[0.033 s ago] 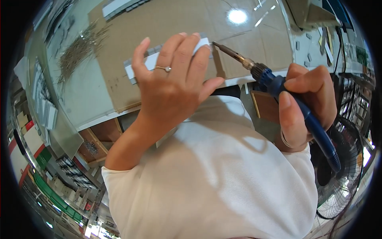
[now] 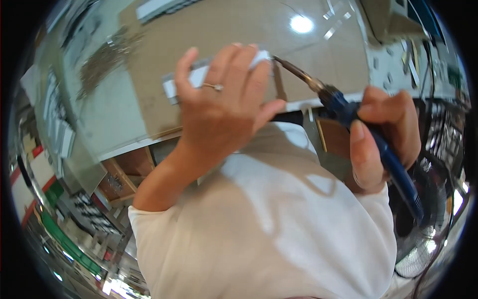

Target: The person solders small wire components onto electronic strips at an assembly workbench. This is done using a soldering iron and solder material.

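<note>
My left hand (image 2: 224, 107), with a ring on one finger, lies palm down with spread fingers across a white strip (image 2: 198, 76) edged by a row of small grey pieces. The strip rests on a brown cardboard sheet (image 2: 239, 25), its middle hidden by my fingers. In my right hand (image 2: 391, 124) is a soldering iron (image 2: 338, 103) with a dark blue handle, held like a pen. Its metal tip points at the right end of the strip. Whether the tip touches there is too blurred to tell.
A similar strip (image 2: 167, 8) lies at the far edge. Thin wire leads (image 2: 107, 62) are heaped on the left, and shiny slivers (image 2: 337, 27) lie far right. A beige box-like device (image 2: 391, 22) stands beyond them. Below right is a fan (image 2: 416, 254); open wooden compartments (image 2: 119, 174) sit under the table.
The whole view has shifted slightly, so the table appears a little further right and lower. Both hands keep the same hold and place relative to the strip.
</note>
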{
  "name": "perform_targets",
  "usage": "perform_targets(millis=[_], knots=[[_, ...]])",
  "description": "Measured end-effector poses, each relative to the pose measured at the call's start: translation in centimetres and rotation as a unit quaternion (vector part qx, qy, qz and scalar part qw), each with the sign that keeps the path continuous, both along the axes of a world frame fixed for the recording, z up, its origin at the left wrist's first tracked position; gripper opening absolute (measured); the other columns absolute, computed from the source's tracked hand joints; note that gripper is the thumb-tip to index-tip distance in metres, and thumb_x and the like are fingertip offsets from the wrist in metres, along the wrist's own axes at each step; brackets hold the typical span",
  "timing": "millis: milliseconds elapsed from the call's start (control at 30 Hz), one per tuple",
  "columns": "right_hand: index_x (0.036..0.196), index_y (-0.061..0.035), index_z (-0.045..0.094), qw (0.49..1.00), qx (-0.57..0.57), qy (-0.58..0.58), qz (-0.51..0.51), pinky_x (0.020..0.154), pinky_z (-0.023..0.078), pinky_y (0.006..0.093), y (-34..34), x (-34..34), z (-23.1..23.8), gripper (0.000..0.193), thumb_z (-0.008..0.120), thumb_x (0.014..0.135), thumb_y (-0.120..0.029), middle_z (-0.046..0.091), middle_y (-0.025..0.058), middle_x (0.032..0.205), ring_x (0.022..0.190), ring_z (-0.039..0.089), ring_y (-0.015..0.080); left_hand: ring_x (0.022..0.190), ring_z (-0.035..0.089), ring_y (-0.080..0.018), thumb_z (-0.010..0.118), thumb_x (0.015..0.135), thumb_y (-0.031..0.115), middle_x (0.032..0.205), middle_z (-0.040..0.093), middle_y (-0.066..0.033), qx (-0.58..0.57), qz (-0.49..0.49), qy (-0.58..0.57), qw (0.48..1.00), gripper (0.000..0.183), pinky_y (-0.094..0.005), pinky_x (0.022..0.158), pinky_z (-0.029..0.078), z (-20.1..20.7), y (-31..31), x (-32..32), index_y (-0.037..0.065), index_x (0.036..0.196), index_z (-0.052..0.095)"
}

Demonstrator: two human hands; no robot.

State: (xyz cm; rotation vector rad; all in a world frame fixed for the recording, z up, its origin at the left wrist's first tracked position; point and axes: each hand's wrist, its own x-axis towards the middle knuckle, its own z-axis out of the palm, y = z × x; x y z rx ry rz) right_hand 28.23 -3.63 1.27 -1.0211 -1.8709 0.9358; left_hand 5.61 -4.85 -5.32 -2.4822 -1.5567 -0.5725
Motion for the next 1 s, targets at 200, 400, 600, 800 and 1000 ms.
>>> perform_targets(millis=[200,400,600,800,1000], knots=[[0.090,0.0004,0.040,0.993,0.061,-0.076,0.061,0.053,0.030,0.0330,-0.6,0.5,-0.1,0.015,0.053,0.083,-0.002,0.042,0.0082,0.062,0.054,0.035,0.0161,0.100,0.060,-0.0160,0.075,0.075,0.028,0.106,0.062,0.0020,0.154,-0.087,-0.135,0.975,0.028,-0.0523,0.101,0.032,-1.6,-1.6,0.2,0.019,0.101,0.068],[0.085,-0.0021,0.043,0.980,0.122,0.055,-0.148,0.060,0.025,0.0315,-2.0,-0.4,-1.4,0.020,0.059,0.083,-0.014,0.035,0.0033,0.066,0.061,0.031,0.0116,0.092,0.055,-0.0214,0.072,0.077,0.014,0.098,0.058,0.0027,0.134,0.059,-0.002,0.989,0.026,-0.0466,0.097,0.029,0.2,-4.3,-5.8,0.017,0.102,0.070],[0.086,-0.0006,0.047,0.976,0.119,0.108,-0.148,0.059,0.024,0.0282,-0.8,-2.3,-1.2,0.024,0.063,0.083,-0.018,0.037,0.0021,0.068,0.061,0.032,0.0106,0.112,0.047,-0.0229,0.075,0.079,0.023,0.115,0.052,-0.0032,0.025,0.209,0.026,0.977,0.041,-0.0519,0.098,0.028,1.0,-2.2,-11.1,0.014,0.118,0.066],[0.084,-0.0013,0.048,0.979,0.120,0.102,-0.130,0.059,0.026,0.0278,-1.1,-3.6,-1.6,0.021,0.064,0.082,-0.015,0.038,0.0017,0.068,0.060,0.033,0.0108,0.116,0.047,-0.0249,0.076,0.076,0.023,0.122,0.053,-0.0035,-0.010,0.174,0.025,0.984,0.040,-0.0547,0.104,0.024,1.3,-4.4,-12.4,0.015,0.115,0.069],[0.085,-0.0015,0.050,0.977,0.103,0.110,-0.149,0.059,0.026,0.0277,-0.9,-3.7,-1.4,0.019,0.065,0.081,-0.013,0.039,0.0019,0.069,0.061,0.033,0.0108,0.114,0.051,-0.0263,0.071,0.080,0.015,0.121,0.057,-0.0044,-0.028,0.161,-0.039,0.986,0.028,-0.0549,0.106,0.024,1.7,-6.4,-15.8,0.014,0.108,0.072]])
